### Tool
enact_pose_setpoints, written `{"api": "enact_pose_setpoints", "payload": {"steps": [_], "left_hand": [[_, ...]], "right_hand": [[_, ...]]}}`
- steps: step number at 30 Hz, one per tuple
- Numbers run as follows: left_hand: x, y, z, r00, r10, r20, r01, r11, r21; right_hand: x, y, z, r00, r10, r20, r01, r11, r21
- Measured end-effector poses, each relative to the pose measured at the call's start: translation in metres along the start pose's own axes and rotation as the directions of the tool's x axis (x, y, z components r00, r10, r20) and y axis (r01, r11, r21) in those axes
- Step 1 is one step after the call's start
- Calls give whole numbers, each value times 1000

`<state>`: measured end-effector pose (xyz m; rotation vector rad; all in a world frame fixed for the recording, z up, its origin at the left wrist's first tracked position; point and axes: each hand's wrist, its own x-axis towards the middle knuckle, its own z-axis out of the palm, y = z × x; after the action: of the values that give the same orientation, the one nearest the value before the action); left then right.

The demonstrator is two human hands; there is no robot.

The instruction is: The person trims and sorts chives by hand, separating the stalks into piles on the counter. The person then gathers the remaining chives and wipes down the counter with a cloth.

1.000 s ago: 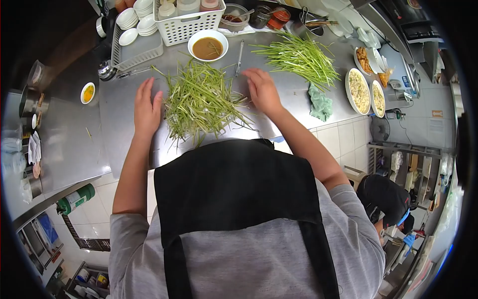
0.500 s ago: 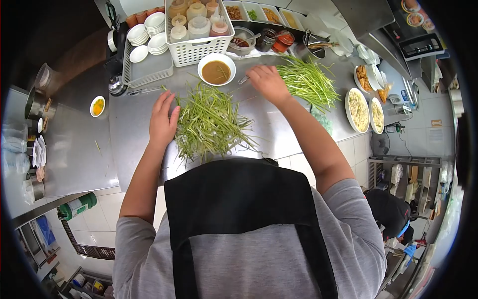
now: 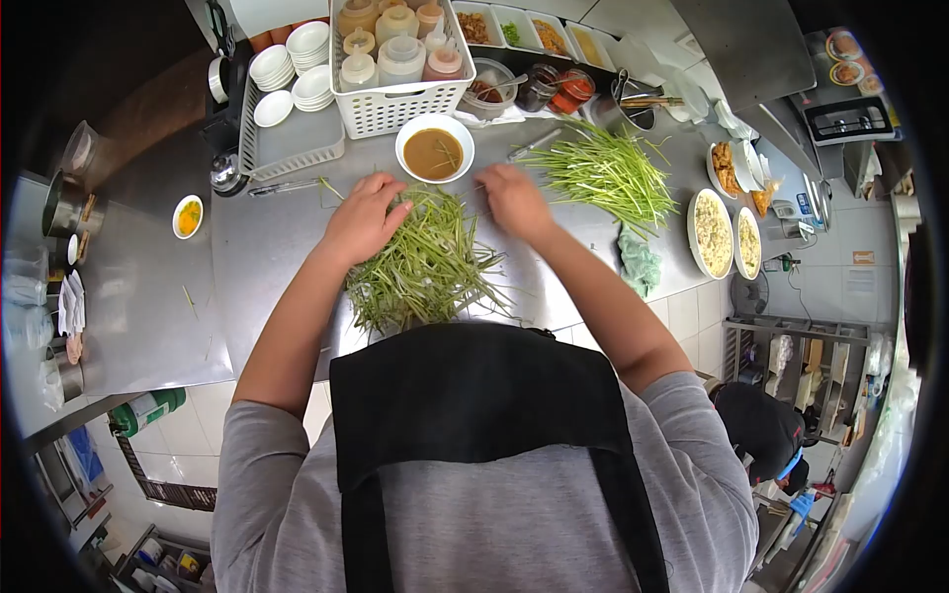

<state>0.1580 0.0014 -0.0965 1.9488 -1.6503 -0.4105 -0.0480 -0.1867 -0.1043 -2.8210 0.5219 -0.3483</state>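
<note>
A loose, tangled heap of thin green stalks [image 3: 425,265] lies on the steel counter in front of me. My left hand [image 3: 368,219] rests at the heap's upper left, fingers stretched forward and thumb apart, touching the stalks. On the heap's other side, my right hand [image 3: 514,203] is close to its upper right edge, fingers loosely extended toward the left with nothing visible in them. Just beyond both hands stands a white bowl of brown sauce [image 3: 435,150] with bits of green in it. A thin metal utensil [image 3: 534,145] lies past my right hand.
Neater green stalks [image 3: 608,178] lie to the right, above a crumpled green cloth or bag [image 3: 640,262]. Behind the bowl is a white basket of squeeze bottles [image 3: 405,114]. Bowls of pale food [image 3: 710,232] stand at far right. Another person [image 3: 756,425] bends lower right.
Both hands have moved inward: my left onto the heap's upper left, my right leftward and down toward its edge. The metal utensil now lies clear of my right hand.
</note>
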Motion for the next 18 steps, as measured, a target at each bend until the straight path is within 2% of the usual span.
{"api": "enact_pose_setpoints", "payload": {"steps": [1, 3, 7, 9, 10, 11, 13, 14, 16, 17, 18], "left_hand": [[-8, 4, -2, 999, -5, 34, 6, 1000, -24], [-23, 11, -3, 998, -18, 68, 21, 998, -51], [-52, 15, -5, 999, -11, 48, 16, 995, -95], [-63, 16, -11, 986, 45, -162, -40, 999, 36], [-68, 15, -17, 986, 43, -163, -38, 999, 36], [-74, 12, -25, 969, 10, -249, 12, 996, 89], [-87, 0, -39, 919, -40, -392, 116, 979, 171], [-94, -9, -47, 891, -58, -450, 165, 965, 203], [-109, -25, -65, 822, -76, -564, 256, 935, 247], [-120, -34, -74, 794, -96, -600, 329, 898, 292], [-132, -45, -83, 762, -114, -637, 404, 853, 330]], "right_hand": [[-6, -15, 6, 1000, 0, 5, 0, 1000, 5], [-22, -44, 12, 984, 61, -165, -27, 980, 196], [-35, -65, 17, 990, 27, -140, 9, 968, 250], [-31, -61, 7, 980, 118, -161, -52, 929, 366], [-25, -58, 3, 962, 185, -200, -111, 936, 333], [-15, -55, -3, 963, 184, -198, -111, 937, 332], [8, -54, -23, 943, 227, -242, -188, 967, 172], [19, -57, -31, 943, 226, -245, -187, 967, 173], [41, -66, -40, 963, 263, -61, -267, 961, -67], [50, -68, -39, 963, 260, -65, -264, 962, -67], [58, -70, -38, 947, 320, 14, -313, 934, -170]]}}
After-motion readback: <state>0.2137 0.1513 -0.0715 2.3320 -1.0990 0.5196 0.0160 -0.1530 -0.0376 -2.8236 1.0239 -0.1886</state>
